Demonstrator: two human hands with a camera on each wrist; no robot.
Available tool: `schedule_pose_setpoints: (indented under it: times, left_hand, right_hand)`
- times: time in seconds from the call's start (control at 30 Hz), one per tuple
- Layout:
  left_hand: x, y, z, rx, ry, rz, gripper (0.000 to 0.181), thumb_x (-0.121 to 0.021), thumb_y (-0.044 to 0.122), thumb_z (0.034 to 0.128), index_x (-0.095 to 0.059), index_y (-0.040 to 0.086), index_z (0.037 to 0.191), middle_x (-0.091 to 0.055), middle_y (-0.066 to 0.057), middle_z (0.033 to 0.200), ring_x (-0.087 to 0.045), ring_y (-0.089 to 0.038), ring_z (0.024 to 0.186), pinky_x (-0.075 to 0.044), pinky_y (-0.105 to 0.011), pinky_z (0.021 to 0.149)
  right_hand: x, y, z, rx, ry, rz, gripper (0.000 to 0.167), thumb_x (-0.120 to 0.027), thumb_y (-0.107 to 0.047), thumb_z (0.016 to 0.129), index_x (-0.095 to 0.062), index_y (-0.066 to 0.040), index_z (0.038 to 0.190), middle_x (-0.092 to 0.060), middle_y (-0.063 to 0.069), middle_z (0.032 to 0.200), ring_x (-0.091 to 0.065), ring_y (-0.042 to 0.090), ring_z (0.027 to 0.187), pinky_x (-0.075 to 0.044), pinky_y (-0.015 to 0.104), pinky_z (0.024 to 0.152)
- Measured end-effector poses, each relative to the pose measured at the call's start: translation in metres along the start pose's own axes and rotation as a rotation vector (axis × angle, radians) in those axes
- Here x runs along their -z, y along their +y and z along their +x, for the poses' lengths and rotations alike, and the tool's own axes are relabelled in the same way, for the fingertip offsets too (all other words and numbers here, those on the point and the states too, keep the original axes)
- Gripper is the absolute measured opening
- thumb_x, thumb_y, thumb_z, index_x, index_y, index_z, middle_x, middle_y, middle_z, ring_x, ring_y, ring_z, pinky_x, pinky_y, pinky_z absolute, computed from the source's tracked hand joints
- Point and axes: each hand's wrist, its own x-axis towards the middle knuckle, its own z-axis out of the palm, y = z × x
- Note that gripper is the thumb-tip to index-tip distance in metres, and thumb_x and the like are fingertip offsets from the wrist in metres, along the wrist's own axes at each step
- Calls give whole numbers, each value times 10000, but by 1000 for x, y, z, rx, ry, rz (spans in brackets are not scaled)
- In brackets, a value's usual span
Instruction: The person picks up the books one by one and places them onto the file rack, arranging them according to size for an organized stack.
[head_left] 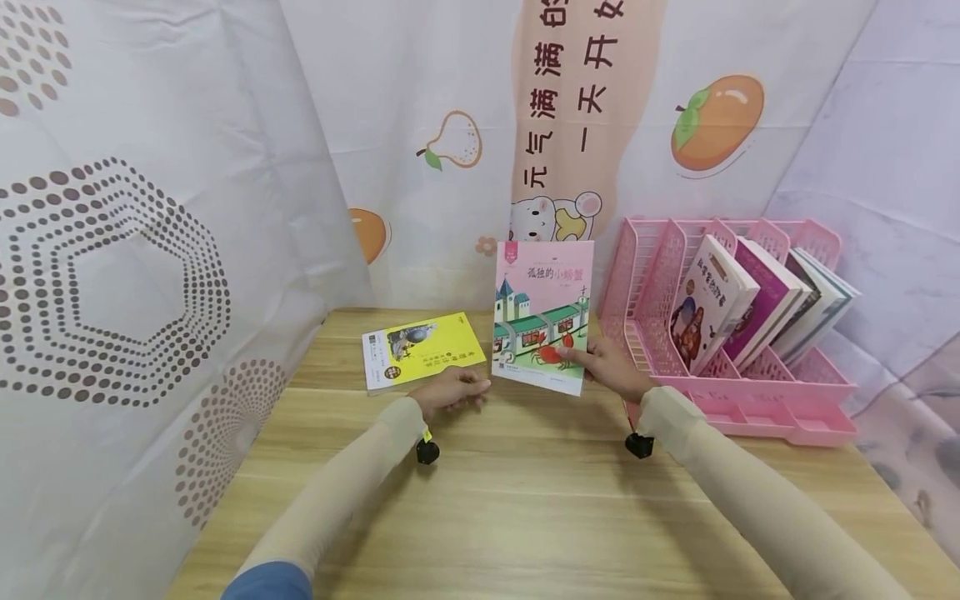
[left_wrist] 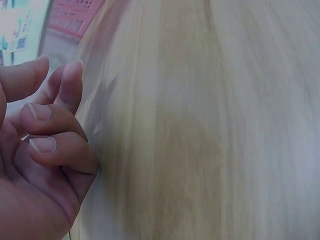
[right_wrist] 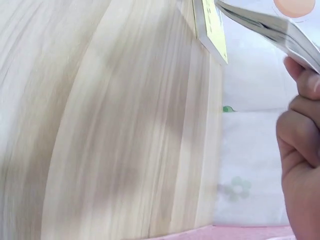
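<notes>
A pink picture book (head_left: 542,287) with a red crab and a green-roofed train on its cover is held up, front cover facing me. My right hand (head_left: 613,367) grips it by the lower right edge, thumb on the cover. From the right wrist view, the pages of the book (right_wrist: 280,34) show above the fingers of that hand (right_wrist: 302,135). Just off the book's lower left corner is my left hand (head_left: 452,390). Its fingers bend loosely with nothing between them in the left wrist view. A yellow book (head_left: 444,343) lies flat on the table behind the left hand.
A pink desktop file rack (head_left: 652,342) stands on the right of the wooden table (head_left: 495,517). Several books (head_left: 708,304) lean in its slots, with small trays along its front. A printed curtain (head_left: 420,75) hangs behind the table.
</notes>
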Motion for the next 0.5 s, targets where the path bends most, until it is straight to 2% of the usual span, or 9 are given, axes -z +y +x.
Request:
schedule_pose_setpoints:
  times: [0.17,0.27,0.33,0.4,0.5]
  left_hand:
    - [-11,11,7,-8,10,23,325,-655,377,1022,-718,80,1138,-738,-63,941,-434,-127,598,-338,-244,515]
    - [-20,14,12,-15,11,26,315,-663,384,1015,-711,92,1123,-738,-55,938,-463,-134,625,-344,-239,517]
    - [-26,17,13,-22,3,23,325,-662,378,1017,-708,76,1126,-736,-65,941,-467,-138,633,-343,-235,516]
    - [-31,21,14,-32,-6,22,342,-663,370,1018,-710,50,1130,-739,-88,947,-467,-144,631,-340,-236,511]
    - [-39,28,16,-52,-19,33,375,-657,372,1021,-716,18,1134,-742,-107,951,-454,-141,618,-326,-233,500]
  right_hand:
    - [13,-6,-7,10,109,-57,497,-646,-489,1004,-632,-30,815,-430,-25,568,-310,123,505,-297,282,487]
    - [19,-9,-12,5,133,-92,473,-630,-516,1005,-710,-52,1052,-548,12,665,-398,134,555,-341,286,508]
    - [22,-8,-15,10,148,-114,482,-621,-514,1010,-713,-46,1078,-542,14,656,-402,130,553,-345,284,502]
    - [25,-9,-18,9,166,-114,498,-622,-515,1009,-689,-23,978,-510,19,635,-388,128,537,-344,283,496]
    - [29,-12,-23,17,196,-111,513,-608,-504,1021,-690,2,1033,-528,23,666,-370,114,533,-326,282,477]
